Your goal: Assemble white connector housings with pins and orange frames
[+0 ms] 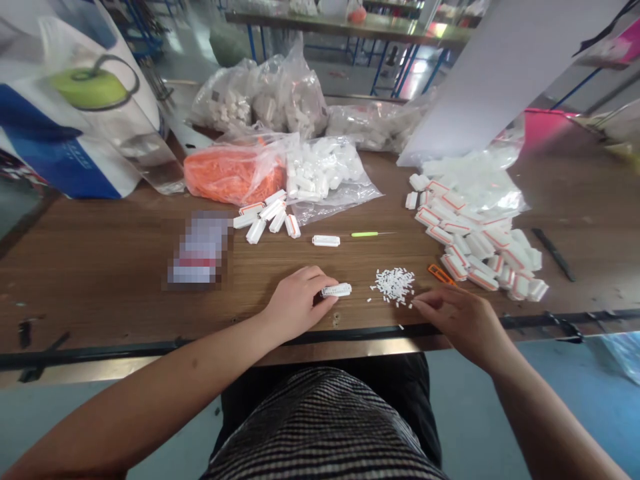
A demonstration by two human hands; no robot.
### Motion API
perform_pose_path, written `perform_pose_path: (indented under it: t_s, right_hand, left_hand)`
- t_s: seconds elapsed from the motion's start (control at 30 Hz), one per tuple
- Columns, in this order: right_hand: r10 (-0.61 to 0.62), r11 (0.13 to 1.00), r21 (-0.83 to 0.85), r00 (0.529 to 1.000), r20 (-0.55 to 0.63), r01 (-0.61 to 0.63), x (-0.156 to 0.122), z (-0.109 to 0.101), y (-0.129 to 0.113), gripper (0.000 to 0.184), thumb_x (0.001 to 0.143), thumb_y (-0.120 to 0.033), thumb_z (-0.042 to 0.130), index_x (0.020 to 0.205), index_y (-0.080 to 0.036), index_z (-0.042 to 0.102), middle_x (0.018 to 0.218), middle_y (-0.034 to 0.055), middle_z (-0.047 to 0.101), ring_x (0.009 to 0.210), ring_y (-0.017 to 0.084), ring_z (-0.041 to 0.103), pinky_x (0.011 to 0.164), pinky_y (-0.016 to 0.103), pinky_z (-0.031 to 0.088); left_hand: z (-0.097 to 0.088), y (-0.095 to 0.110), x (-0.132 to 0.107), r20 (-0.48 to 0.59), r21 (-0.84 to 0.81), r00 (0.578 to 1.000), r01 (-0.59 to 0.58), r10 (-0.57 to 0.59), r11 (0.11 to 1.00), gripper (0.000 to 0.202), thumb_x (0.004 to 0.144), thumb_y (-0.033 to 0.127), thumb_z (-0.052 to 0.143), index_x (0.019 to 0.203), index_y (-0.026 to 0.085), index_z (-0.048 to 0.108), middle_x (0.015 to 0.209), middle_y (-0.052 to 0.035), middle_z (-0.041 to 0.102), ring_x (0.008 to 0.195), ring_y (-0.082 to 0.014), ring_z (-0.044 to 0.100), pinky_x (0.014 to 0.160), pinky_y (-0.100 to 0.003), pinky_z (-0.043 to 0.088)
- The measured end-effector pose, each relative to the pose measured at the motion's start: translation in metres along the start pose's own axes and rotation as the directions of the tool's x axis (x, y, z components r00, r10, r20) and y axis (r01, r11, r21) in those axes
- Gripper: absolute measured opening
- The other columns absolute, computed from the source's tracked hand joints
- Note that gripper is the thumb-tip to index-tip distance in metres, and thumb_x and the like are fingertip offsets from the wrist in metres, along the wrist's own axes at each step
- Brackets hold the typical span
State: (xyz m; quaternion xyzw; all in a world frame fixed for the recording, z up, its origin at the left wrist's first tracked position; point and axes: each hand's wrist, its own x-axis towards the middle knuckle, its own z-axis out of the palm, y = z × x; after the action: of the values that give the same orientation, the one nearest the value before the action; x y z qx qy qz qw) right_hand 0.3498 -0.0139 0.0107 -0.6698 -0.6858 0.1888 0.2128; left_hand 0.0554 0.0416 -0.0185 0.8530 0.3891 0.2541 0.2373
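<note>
- The left hand (299,300) grips the end of a white plastic case (338,290) between thumb and fingers, low over the table (125,267) near its front edge.
- The case's long axis runs roughly left to right, its free end facing the small white bits (394,284).
- Those bits lie in a loose pile between the two hands, to the right of the case and apart from it; the right hand is nearer to them.
- The right hand (463,320) is at the pile's near right edge, thumb and forefinger brought close together; the tips are too small to make out, so I cannot tell whether they pinch a bit.
- An orange frame (441,274) lies just beyond the right hand's knuckles, partly hidden by it.
- Beyond the held case lies a second case (326,241), also lengthwise left to right, with a green-handled pick (365,235) to its right.
- A heap of orange-striped cases (483,250) spreads beyond the right hand.
</note>
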Motion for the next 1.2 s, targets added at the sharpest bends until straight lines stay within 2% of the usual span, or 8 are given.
perform_pose_path:
  t_s: [0.13, 0.3, 0.43, 0.7, 0.83, 0.93, 1.07, 1.2]
  right_hand:
    - [-0.197, 0.969, 0.157, 0.98, 0.038, 0.189, 0.023, 0.019, -0.043, 0.018, 0.085, -0.03, 0.06, 0.072, -0.023, 0.07, 0.077, 0.0019, 0.072, 0.074, 0.018, 0.066, 0.074, 0.031, 0.048]
    - [-0.33, 0.94, 0.119, 0.941, 0.074, 0.32, 0.043, 0.045, -0.071, 0.017, 0.086, -0.022, 0.059, 0.072, -0.021, 0.069, 0.072, 0.0001, 0.067, 0.071, 0.015, 0.061, 0.077, 0.033, 0.042]
    - [-0.374, 0.928, 0.041, 0.924, 0.085, 0.371, 0.044, 0.051, -0.071, 0.018, 0.087, -0.02, 0.059, 0.071, -0.02, 0.067, 0.069, 0.0005, 0.064, 0.07, 0.015, 0.059, 0.075, 0.033, 0.04]
    - [-0.433, 0.893, -0.134, 0.901, 0.001, 0.429, 0.042, 0.057, -0.073, 0.02, 0.087, -0.019, 0.055, 0.069, -0.02, 0.063, 0.068, 0.0016, 0.063, 0.066, 0.015, 0.057, 0.068, 0.032, 0.037]
    - [-0.49, 0.842, -0.238, 0.871, 0.035, 0.484, 0.042, 0.056, -0.077, 0.025, 0.089, -0.018, 0.053, 0.066, -0.02, 0.064, 0.068, 0.0021, 0.063, 0.069, 0.017, 0.058, 0.069, 0.033, 0.036]
    - [-0.522, 0.813, -0.252, 0.849, 0.081, 0.524, 0.04, 0.053, -0.078, 0.025, 0.091, -0.019, 0.052, 0.074, -0.02, 0.069, 0.071, 0.0031, 0.066, 0.072, 0.018, 0.06, 0.071, 0.034, 0.037]
    - [-0.512, 0.84, -0.207, 0.859, 0.003, 0.501, 0.035, 0.05, -0.076, 0.02, 0.09, -0.018, 0.052, 0.088, -0.021, 0.072, 0.074, 0.0025, 0.07, 0.074, 0.019, 0.061, 0.073, 0.035, 0.038]
    - [-0.549, 0.808, -0.266, 0.836, -0.018, 0.526, 0.03, 0.054, -0.079, 0.021, 0.089, -0.019, 0.054, 0.078, -0.021, 0.071, 0.071, 0.0028, 0.071, 0.071, 0.019, 0.059, 0.076, 0.037, 0.037]
  left_hand:
    - [0.0, 0.002, 0.0, 0.004, -0.001, 1.0, 0.02, -0.02, 1.0, 0.017, 0.088, 0.024, 0.062, 0.104, 0.02, 0.067, 0.093, -0.0026, 0.066, 0.088, -0.019, 0.062, 0.082, -0.035, 0.052]
    - [-0.001, 0.002, -0.001, 0.014, -0.018, 1.0, 0.022, -0.021, 1.0, 0.015, 0.091, 0.026, 0.06, 0.103, 0.02, 0.067, 0.092, -0.0032, 0.065, 0.087, -0.0193, 0.062, 0.081, -0.035, 0.052]
    - [0.0, 0.001, -0.002, 0.006, -0.041, 1.0, 0.012, -0.012, 0.999, 0.016, 0.091, 0.026, 0.06, 0.104, 0.019, 0.067, 0.095, -0.0043, 0.065, 0.089, -0.0197, 0.061, 0.081, -0.035, 0.052]
    - [0.002, 0.0, -0.003, 0.005, -0.038, 1.0, 0.01, -0.01, 0.999, 0.017, 0.091, 0.026, 0.06, 0.104, 0.02, 0.067, 0.095, -0.0044, 0.065, 0.089, -0.0198, 0.061, 0.082, -0.037, 0.052]
    - [0.002, 0.001, -0.002, -0.001, -0.037, 1.0, 0.015, -0.015, 0.999, 0.016, 0.089, 0.024, 0.061, 0.103, 0.018, 0.067, 0.095, -0.0047, 0.065, 0.09, -0.0201, 0.062, 0.083, -0.037, 0.053]
    - [0.002, 0.001, -0.002, 0.0, -0.026, 1.0, 0.022, -0.022, 0.999, 0.016, 0.089, 0.025, 0.061, 0.102, 0.018, 0.067, 0.094, -0.0046, 0.065, 0.09, -0.0204, 0.062, 0.082, -0.037, 0.053]
    - [0.001, 0.002, -0.002, 0.011, -0.03, 0.999, 0.031, -0.031, 0.999, 0.016, 0.09, 0.025, 0.06, 0.104, 0.02, 0.068, 0.094, -0.0038, 0.065, 0.089, -0.0196, 0.062, 0.082, -0.036, 0.053]
    - [0.001, 0.001, -0.002, 0.004, -0.037, 1.0, 0.019, -0.019, 0.999, 0.016, 0.09, 0.025, 0.061, 0.103, 0.02, 0.068, 0.093, -0.0036, 0.065, 0.089, -0.0191, 0.062, 0.083, -0.036, 0.053]
